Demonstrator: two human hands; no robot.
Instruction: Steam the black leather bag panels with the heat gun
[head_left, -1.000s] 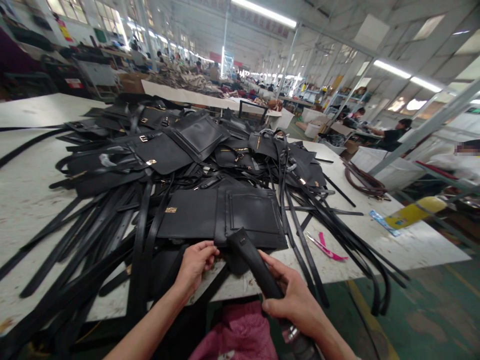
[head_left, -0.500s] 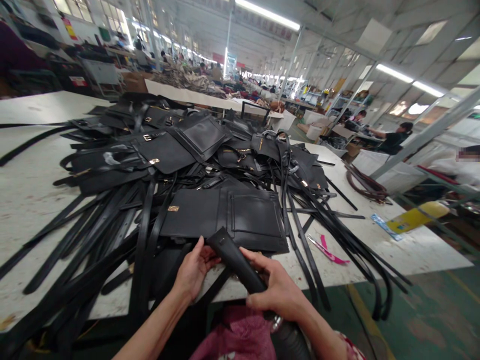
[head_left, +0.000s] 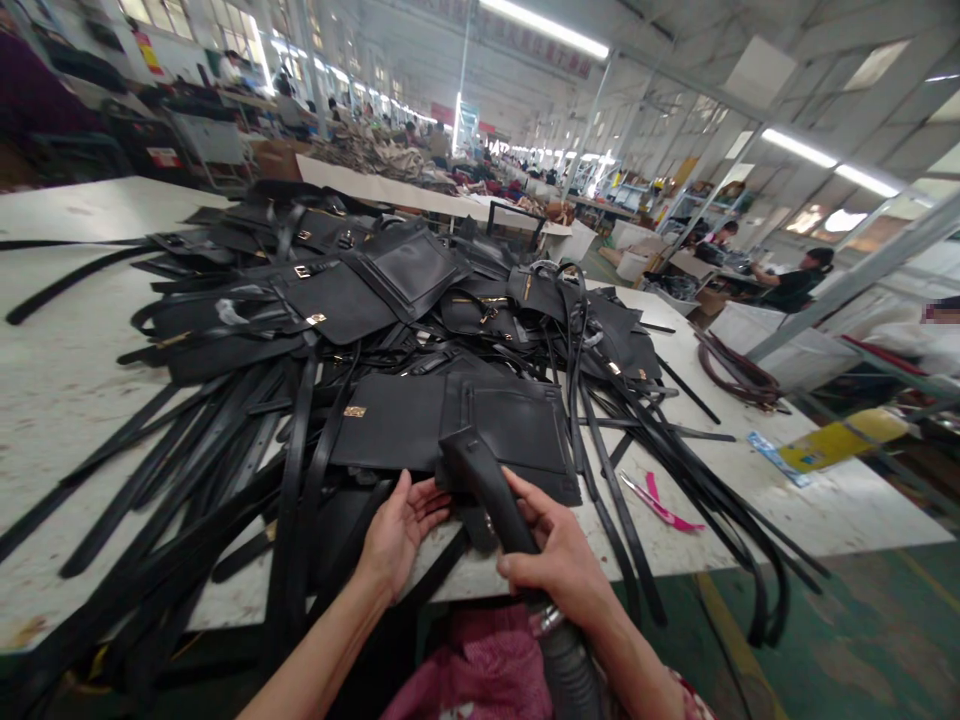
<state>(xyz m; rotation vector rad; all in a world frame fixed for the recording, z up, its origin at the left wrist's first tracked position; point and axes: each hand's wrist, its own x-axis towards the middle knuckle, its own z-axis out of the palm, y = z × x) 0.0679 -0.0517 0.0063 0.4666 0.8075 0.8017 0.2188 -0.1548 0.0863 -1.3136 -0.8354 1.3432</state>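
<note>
My right hand (head_left: 559,550) is wrapped round a black hose nozzle (head_left: 491,490). Its flat end points up and away over the bag panel. Below the grip, a metal clamp (head_left: 547,618) joins it to a ribbed black hose (head_left: 571,670). Beside the nozzle's tip, my left hand (head_left: 401,530) is turned partly palm up, fingers loosely curled and apart, with nothing visible in it. Just beyond both hands lies a flat black leather bag piece (head_left: 394,425) with a gold clasp plate (head_left: 355,411) and a stitched pocket (head_left: 517,425).
Black bag parts (head_left: 352,295) are heaped across the white table (head_left: 67,400), with long straps (head_left: 157,510) spreading both ways. On the right lie pink-handled snips (head_left: 664,500), a yellow and blue packet (head_left: 840,440) and a brown strap coil (head_left: 739,375). Other people sit farther back.
The nozzle has swung more upright, its tip rising and shifting slightly right over the bag piece. My left fingers have spread a little. The view has shifted slightly.
</note>
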